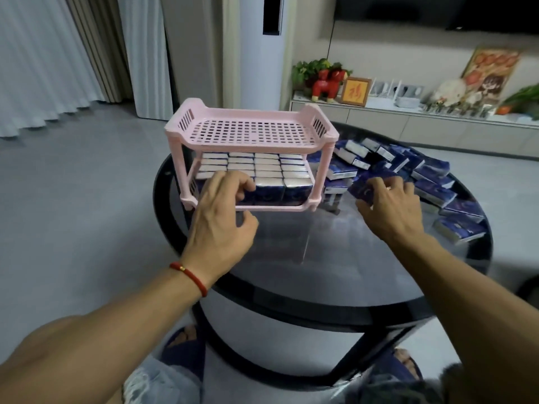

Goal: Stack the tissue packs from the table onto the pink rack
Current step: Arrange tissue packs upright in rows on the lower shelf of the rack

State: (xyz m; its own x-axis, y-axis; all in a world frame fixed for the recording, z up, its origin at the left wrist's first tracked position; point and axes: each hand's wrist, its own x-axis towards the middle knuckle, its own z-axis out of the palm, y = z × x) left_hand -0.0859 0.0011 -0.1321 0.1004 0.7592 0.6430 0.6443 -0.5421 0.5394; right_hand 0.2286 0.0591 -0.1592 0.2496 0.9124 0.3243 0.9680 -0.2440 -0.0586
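Right hand fingers gripping tissue pack, beside pink rack

The rack stood at frame centre on the tabletop. Packs filled its lower shelf in rows; the upper shelf was bare. Loose packs lay heaped right of the rack, toward the tabletop's right edge.

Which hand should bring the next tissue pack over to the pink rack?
Probably the right hand: it already grips a tissue pack beside the loose pile. The left hand is at the pink rack.
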